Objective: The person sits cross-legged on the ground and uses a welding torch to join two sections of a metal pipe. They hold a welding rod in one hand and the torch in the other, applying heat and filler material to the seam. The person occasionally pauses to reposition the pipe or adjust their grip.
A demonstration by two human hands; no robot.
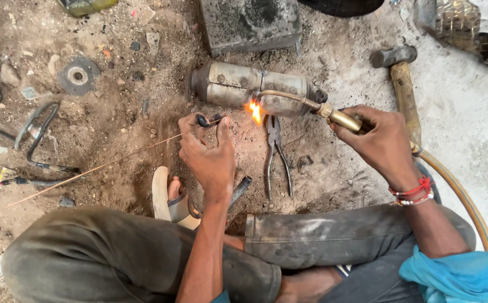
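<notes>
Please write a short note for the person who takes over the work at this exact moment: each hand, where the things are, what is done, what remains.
Left hand: grip shut on a thin brazing rod and a small dark part, rod tip toward the flame.
Right hand: grip shut on the lit brass torch, flame at the metal cylinder lying on the dirt.
Pliers lie below the flame; hammer lies to the right.
Done: torch lit, rod ready.
Left: no finished joint is visible; flame burns.

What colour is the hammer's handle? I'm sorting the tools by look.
The hammer handle is a worn yellowish-brown wood, under a dark grey head; the head view shows it.
</notes>
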